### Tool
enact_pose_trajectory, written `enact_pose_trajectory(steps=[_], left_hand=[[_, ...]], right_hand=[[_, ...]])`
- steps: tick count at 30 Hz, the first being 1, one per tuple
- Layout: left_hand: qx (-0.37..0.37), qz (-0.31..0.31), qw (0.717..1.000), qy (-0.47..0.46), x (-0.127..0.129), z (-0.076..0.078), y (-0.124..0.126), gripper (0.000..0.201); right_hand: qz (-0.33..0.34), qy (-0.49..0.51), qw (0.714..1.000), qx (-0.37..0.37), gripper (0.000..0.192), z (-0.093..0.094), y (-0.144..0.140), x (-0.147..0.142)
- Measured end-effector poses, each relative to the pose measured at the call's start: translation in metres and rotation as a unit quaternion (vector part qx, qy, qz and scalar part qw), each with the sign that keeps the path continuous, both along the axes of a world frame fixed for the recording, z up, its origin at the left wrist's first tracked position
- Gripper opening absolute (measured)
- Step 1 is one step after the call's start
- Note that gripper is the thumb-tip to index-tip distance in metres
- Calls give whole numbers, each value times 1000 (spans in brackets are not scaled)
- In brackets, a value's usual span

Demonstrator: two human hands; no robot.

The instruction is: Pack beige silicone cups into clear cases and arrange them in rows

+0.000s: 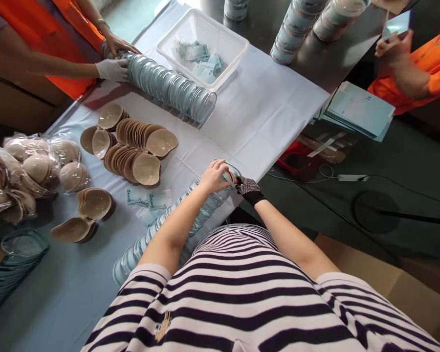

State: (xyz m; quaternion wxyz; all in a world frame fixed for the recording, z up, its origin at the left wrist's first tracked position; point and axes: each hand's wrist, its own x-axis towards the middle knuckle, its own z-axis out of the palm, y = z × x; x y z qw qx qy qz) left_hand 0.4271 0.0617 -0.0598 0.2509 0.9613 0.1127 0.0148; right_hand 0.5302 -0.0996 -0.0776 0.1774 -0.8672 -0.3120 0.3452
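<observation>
A long row of stacked clear plastic cases [152, 233] lies on its side along the near table edge. My bare left hand [214, 176] presses on the far end case of that row. My right hand [248, 189], in a black mesh glove, pinches the same end case from the right side. Fanned piles of beige cup pads [135, 154] lie to the left on the white cloth.
A co-worker in orange holds another row of clear cases [170, 88] with gloved hands [113, 69]. A white basket [234, 46] holds paper slips. Bagged pads [25, 168] sit at left, leaflets [359, 110] and case stacks [297, 27] at right. Small labels [149, 199] lie nearby.
</observation>
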Motion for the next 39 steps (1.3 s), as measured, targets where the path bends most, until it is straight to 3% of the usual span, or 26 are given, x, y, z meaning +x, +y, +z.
enact_pose_trajectory(steps=[3,7,12,15,19,25,28,32,35,39], left_hand=[[9,-11,1000,0,-1,1,1,44],[-4,0,1000,-7,-2,2,1,19],[-23,84,996,-5,-3,-1,-2,20],[12,58,998,-3,-1,-2,-2,21],[12,2,1000,-1,1,-1,-1,24],[-14,68,998,-6,-3,1,-2,26],[-12,58,998,3,-3,2,-3,31],[-1,28,999,15,-3,3,-5,25],[30,37,999,-7,-4,5,-6,19],[18,1,1000,-19,1,1,-8,21]], right_hand=[[-6,52,997,51,23,8,-8,13],[22,31,997,62,25,20,-3,18],[64,-28,998,7,27,19,4,8],[44,-15,999,8,28,9,0,5],[-10,15,999,37,25,-4,-8,2],[-187,68,971,129,22,-29,-16,-27],[-243,126,949,155,29,-43,-13,-39],[-208,122,960,139,30,-44,-9,-32],[-165,25,978,128,27,-32,-12,-17],[-113,-112,962,221,39,-18,-4,-5]])
